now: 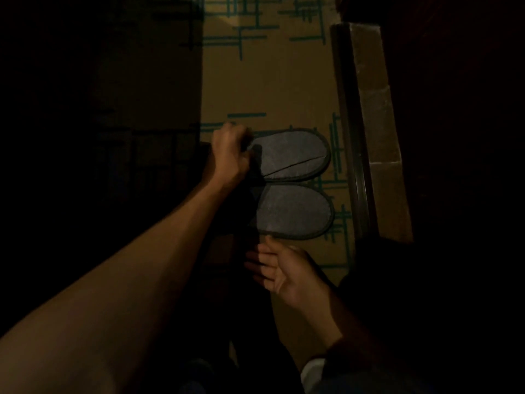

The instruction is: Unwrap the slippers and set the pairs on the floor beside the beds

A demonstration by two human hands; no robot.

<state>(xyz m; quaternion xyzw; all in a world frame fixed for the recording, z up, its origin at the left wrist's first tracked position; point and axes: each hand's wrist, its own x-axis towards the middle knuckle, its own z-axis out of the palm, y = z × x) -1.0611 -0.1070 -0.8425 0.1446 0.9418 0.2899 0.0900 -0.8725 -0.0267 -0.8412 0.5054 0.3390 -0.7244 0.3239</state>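
Left hand (pixel 231 150): fingers curled, gripping the dark heel end of the farther grey felt slipper (pixel 295 155), the arm stretched long across the view from the lower left. Right hand (pixel 279 270): palm turned up, fingers relaxed and spread, holding nothing, just beside the near edge of the nearer grey felt slipper (pixel 295 210); whether a fingertip touches its rim cannot be told.

Pair: two flat slippers with dark bound edges, lying side by side on the tan carpet with teal line pattern (pixel 270 89), their inner edges touching or nearly so, rounded ends towards the dark wooden rail (pixel 350 132). No wrapper is visible on them. A dark line crosses the upper of the farther slipper; a crease or a seam, unclear.

Beyond the pair: the rail stands just past the rounded ends, and past the rail a tan upholstered panel (pixel 377 120), probably a bed base, though the light is too poor to be sure. Ground on the heel side of the pair lies in deep shadow.

Risks, judged: the gripped slipper may drag or twist out of line when let go, since the hold is at one end only. In such dimness a skewed pair could pass unnoticed.
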